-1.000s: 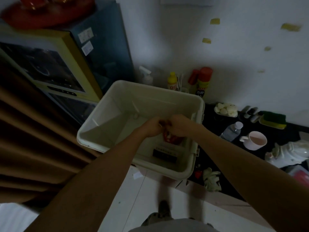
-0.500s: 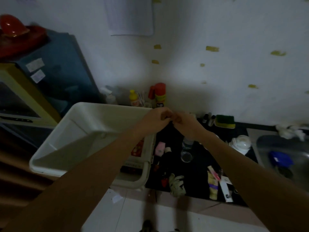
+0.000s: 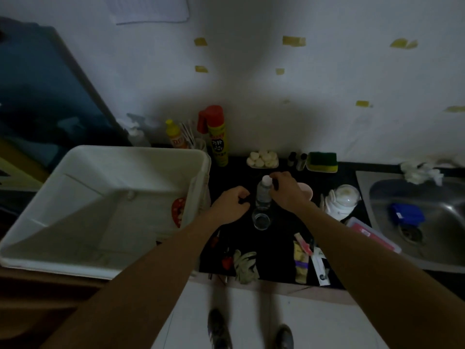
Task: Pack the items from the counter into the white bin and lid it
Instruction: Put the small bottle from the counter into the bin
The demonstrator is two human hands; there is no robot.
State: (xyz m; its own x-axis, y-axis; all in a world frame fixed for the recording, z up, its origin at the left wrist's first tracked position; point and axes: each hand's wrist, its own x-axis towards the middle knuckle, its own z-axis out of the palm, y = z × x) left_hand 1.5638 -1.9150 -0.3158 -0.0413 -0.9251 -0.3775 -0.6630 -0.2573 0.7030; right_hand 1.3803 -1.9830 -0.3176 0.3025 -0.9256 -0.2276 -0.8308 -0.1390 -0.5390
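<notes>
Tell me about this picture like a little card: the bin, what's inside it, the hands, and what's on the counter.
Bin: white bin, left of the black counter, no lid on it
Inside: red packet against the right wall
Left hand: fingers curled, over the counter beside the bin; grip unclear
Right hand: at the cap of the clear bottle; grip unclear
On counter: bottle, glass, white teapot, sponge, glove
Packing: not finished

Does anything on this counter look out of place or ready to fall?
The crumpled glove and a white box lie right at the black counter's front edge, where a nudge might drop them. Nothing looks spilled.
</notes>
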